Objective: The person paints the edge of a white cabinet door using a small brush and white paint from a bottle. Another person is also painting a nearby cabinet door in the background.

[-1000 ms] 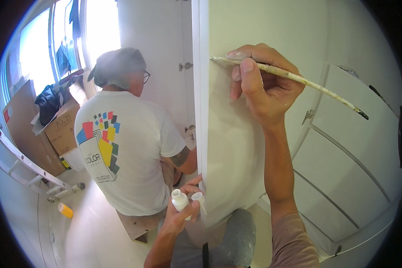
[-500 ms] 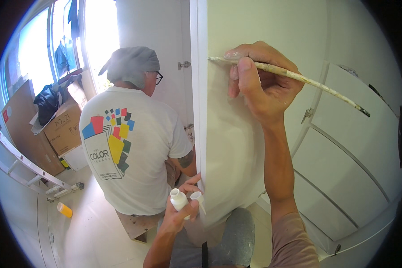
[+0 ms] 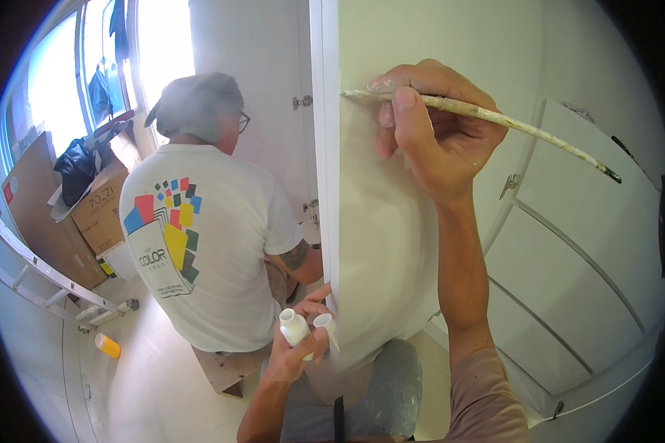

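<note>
My right hand (image 3: 447,136) pinches a thin paintbrush (image 3: 524,128) with a pale, paint-stained handle and a dark end. The brush tip meets the left edge of a white door panel (image 3: 388,244), near the top of the view. Lower down, my left hand (image 3: 292,360) is closed around a small white bottle (image 3: 294,329) with an open mouth. Between the same fingers is a small white cap-like piece (image 3: 324,322) with a thin stem. Fingers of that hand lie against the panel's narrow edge (image 3: 326,184). White smears mark my right fingers.
A person (image 3: 207,236) in a white printed shirt and grey head covering sits close on my left, on a wooden stool (image 3: 225,369). Beyond are a ladder (image 3: 52,280), cardboard boxes (image 3: 100,210) and an orange cylinder (image 3: 107,345). White drawer fronts (image 3: 569,295) stand to the right.
The person on the left has shifted slightly to the left and lower. My right hand and the brush have risen a little, the tip still at the panel edge. My left hand is nearly unmoved.
</note>
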